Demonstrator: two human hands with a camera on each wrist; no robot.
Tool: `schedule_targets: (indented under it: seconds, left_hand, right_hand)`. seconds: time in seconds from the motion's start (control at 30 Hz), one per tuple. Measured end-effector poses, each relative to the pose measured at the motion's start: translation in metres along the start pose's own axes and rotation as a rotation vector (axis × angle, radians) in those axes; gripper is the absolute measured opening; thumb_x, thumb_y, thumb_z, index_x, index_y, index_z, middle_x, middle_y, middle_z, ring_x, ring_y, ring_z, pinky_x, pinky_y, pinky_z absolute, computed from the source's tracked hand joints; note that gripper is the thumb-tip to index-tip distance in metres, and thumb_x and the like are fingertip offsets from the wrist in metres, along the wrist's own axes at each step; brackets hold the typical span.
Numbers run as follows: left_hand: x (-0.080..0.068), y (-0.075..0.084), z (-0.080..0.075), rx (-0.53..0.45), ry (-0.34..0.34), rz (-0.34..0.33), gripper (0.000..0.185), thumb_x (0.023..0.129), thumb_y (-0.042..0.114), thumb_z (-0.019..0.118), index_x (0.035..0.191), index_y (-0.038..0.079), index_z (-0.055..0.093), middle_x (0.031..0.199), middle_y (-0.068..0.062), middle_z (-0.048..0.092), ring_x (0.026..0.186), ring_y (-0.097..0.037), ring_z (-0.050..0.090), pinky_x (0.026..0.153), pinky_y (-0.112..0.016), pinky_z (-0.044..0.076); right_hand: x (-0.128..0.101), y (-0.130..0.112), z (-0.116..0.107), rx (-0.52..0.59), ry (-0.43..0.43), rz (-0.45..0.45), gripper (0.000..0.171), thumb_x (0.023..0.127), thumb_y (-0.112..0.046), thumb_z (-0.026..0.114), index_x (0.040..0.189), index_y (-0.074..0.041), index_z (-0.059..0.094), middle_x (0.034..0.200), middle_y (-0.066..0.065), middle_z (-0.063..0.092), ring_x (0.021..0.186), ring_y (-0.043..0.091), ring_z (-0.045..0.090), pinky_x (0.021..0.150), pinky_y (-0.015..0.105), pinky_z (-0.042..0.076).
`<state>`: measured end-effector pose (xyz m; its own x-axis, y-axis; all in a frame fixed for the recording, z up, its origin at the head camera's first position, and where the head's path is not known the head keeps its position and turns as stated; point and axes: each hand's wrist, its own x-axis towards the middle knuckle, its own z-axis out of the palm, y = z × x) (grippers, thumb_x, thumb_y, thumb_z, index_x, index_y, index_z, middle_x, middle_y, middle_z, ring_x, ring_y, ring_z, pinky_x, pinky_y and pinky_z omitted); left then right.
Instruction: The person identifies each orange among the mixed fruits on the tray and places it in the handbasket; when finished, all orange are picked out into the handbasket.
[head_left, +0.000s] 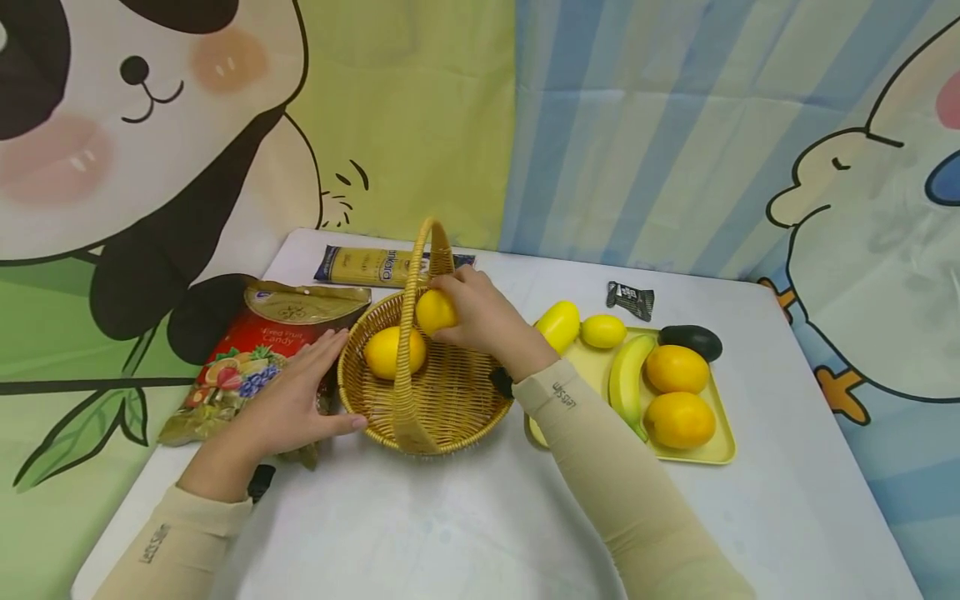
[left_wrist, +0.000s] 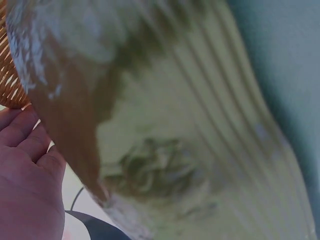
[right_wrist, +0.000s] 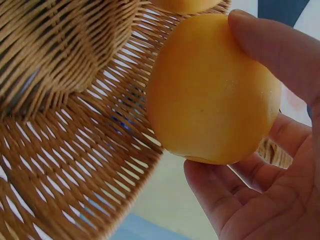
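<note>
A wicker basket [head_left: 450,398] with an upright handle stands mid-table. One yellow lemon [head_left: 384,352] lies inside it. My right hand [head_left: 480,317] reaches over the far rim and grips a second yellow lemon [head_left: 435,311], seen close in the right wrist view as a yellow lemon [right_wrist: 212,90] between thumb and fingers above the weave [right_wrist: 65,150]. My left hand [head_left: 300,392] rests flat with straight fingers against the basket's left side, over a snack bag. The left wrist view shows my palm [left_wrist: 25,185] beside the blurred bag and a bit of basket rim [left_wrist: 7,85].
A yellow tray [head_left: 720,450] to the right holds a banana [head_left: 626,379], two oranges [head_left: 678,392], an avocado [head_left: 692,340] and two lemons [head_left: 581,327]. A red candy bag [head_left: 255,350], a pasta packet [head_left: 367,267] and a small dark wrapper [head_left: 630,298] lie nearby.
</note>
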<state>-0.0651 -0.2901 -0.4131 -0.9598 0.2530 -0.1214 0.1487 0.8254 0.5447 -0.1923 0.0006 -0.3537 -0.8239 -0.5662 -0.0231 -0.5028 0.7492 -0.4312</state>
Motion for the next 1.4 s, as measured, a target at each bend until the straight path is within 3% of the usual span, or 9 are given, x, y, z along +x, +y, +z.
schedule_targets:
  seconds: [0.47, 0.93, 1.4]
  left_hand:
    - [-0.001, 0.001, 0.000, 0.001, 0.000, -0.009, 0.130, 0.074, 0.073, 0.082, 0.170, 0.024, 0.008, 0.178, -0.012, 0.010, 0.163, -0.044, 0.010, 0.124, -0.077, 0.014]
    - [-0.001, 0.001, 0.001, -0.008, 0.010, -0.003, 0.129, 0.076, 0.069, 0.083, 0.170, 0.025, 0.008, 0.178, -0.013, 0.010, 0.162, -0.046, 0.011, 0.122, -0.079, 0.014]
    - [-0.001, -0.001, 0.001, -0.014, 0.005, -0.009, 0.128, 0.076, 0.073, 0.080, 0.170, 0.027, 0.007, 0.178, -0.013, 0.009, 0.162, -0.047, 0.010, 0.121, -0.081, 0.015]
  right_hand:
    - [0.013, -0.003, 0.015, -0.057, -0.009, 0.037, 0.074, 0.086, -0.038, 0.087, 0.150, -0.017, 0.056, 0.142, 0.011, 0.051, 0.127, 0.026, 0.051, 0.108, 0.042, 0.053]
    - [0.009, -0.005, 0.025, -0.157, -0.057, 0.033, 0.066, 0.086, -0.039, 0.086, 0.144, -0.018, 0.060, 0.131, 0.012, 0.055, 0.109, 0.025, 0.053, 0.089, 0.038, 0.056]
    - [0.011, -0.003, 0.032, -0.150, -0.056, 0.033, 0.069, 0.087, -0.038, 0.086, 0.146, -0.017, 0.058, 0.129, 0.013, 0.055, 0.109, 0.025, 0.053, 0.091, 0.039, 0.055]
